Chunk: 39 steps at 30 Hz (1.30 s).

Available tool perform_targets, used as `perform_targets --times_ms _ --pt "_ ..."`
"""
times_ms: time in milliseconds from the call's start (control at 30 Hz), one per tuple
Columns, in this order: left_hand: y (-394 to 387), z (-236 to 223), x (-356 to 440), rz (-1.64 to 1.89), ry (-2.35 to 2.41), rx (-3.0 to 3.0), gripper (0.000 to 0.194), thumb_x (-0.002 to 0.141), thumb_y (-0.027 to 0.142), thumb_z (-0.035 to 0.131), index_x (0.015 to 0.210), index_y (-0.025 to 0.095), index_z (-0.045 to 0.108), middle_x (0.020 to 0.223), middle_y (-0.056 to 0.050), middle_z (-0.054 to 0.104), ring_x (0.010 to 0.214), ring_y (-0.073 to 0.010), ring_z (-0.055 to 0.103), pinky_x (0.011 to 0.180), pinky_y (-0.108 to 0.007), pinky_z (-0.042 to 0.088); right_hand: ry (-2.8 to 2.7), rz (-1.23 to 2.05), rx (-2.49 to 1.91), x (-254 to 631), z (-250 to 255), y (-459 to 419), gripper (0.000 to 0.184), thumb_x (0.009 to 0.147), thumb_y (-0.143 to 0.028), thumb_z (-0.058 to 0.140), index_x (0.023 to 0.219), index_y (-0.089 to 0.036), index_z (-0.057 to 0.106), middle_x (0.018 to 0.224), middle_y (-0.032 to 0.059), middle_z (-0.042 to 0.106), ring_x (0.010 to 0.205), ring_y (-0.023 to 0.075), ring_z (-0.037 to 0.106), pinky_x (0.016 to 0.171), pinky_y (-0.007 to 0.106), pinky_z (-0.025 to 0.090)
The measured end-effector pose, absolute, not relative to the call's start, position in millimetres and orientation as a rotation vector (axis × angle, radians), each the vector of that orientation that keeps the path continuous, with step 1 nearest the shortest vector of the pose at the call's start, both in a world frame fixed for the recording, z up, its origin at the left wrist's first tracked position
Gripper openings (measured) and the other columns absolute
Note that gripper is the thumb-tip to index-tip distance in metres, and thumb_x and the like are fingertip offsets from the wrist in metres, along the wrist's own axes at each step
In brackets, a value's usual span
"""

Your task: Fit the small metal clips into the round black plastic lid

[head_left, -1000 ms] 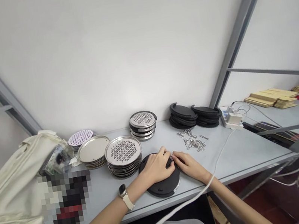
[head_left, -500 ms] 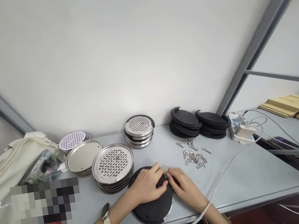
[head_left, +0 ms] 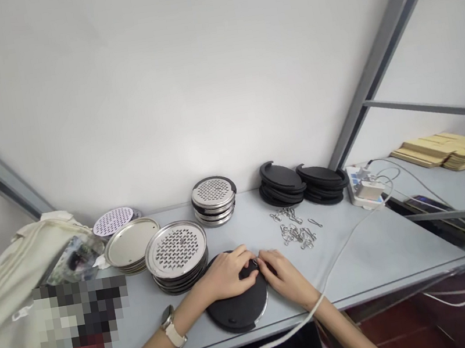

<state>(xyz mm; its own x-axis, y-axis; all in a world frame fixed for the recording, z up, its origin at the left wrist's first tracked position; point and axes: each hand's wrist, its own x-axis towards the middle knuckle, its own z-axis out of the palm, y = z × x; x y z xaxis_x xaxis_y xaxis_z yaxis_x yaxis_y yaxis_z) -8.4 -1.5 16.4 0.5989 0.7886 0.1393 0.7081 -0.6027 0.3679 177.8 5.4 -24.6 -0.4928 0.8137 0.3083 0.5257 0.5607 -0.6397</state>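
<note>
A black round cover (head_left: 241, 314) with a shiny metal rim at its right edge lies on the table at the front. My left hand (head_left: 226, 275) rests over it, thumb and fingers bent around the cover's upper right part. At that edge my right hand (head_left: 286, 277) pinches a small metal clip (head_left: 255, 261), mostly covered by fingertips. Behind my right hand lies a loose heap of metal snap clips (head_left: 299, 235). Left of my hands is a stack of round grater plates (head_left: 176, 248) with toothed holes.
Plain metal discs (head_left: 133, 244) and a lilac perforated disc (head_left: 113, 221) are at left. Graters with black covers (head_left: 213, 193) and black covers (head_left: 284, 177) stand by the wall. A white cable (head_left: 336, 269) crosses above my right forearm from a power strip (head_left: 363, 191).
The view has shifted slightly. My hands stay at the cover's upper right edge, fingertips close together, with only small finger movement.
</note>
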Motion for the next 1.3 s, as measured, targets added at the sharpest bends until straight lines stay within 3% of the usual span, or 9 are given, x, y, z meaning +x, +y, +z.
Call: perform_targets --times_ms 733,1300 --pt "-7.6 14.3 -6.9 0.313 1.285 2.842 0.018 0.091 0.033 0.042 0.099 0.019 0.05 0.099 -0.004 0.053 0.073 -0.016 0.057 0.066 -0.03 0.042 -2.241 0.551 -1.049 179.2 -27.1 2.7 0.029 0.097 -0.022 0.033 0.07 -0.02 0.044 0.066 0.0003 0.052 0.066 0.0162 0.05 0.066 0.029 0.039" --pt "-8.1 12.5 -6.7 0.325 1.242 2.864 0.019 0.093 0.031 0.04 0.102 0.019 0.051 0.099 -0.005 0.053 0.073 -0.0163 0.058 0.066 -0.03 0.043 -2.252 0.558 -1.051 178.2 -24.5 1.5 0.025 0.09 -0.015 0.038 0.065 -0.021 0.039 0.062 -0.002 0.048 0.064 0.0155 0.047 0.066 0.028 0.038"
